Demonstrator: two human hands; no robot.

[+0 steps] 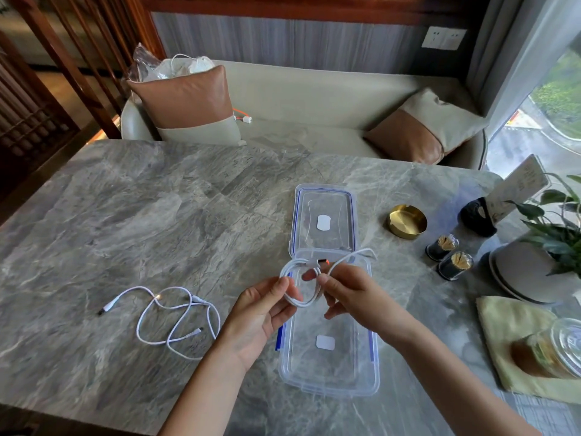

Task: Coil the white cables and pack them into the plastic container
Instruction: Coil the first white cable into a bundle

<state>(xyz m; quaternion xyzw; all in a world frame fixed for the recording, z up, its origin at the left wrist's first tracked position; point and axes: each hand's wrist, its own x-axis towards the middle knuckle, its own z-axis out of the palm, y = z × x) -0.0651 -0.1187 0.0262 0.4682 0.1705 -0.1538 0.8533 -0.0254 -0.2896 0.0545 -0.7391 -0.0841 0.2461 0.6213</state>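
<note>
I hold a white cable (301, 302) wound into a small coil above the clear plastic container (361, 382). My left hand (264, 313) pinches the coil's left side. On the coil's right side my right hand (349, 292) grips it, and a loose end with a plug trails up and to the right. The container stands open on the marble table (125, 215), with nothing in it. Its clear lid (323, 196) with blue seal lies flat just beyond it. A second white cable (176, 319) lies loose and uncoiled on the table to the left of my left hand.
To the right stand a brass ashtray (407, 221), two toothpick jars (448, 254), a stack of plates (528, 272) with a plant, a yellow cloth (509, 328) and a glass jar (556, 347). A sofa with cushions (188, 105) lies beyond the table's far edge.
</note>
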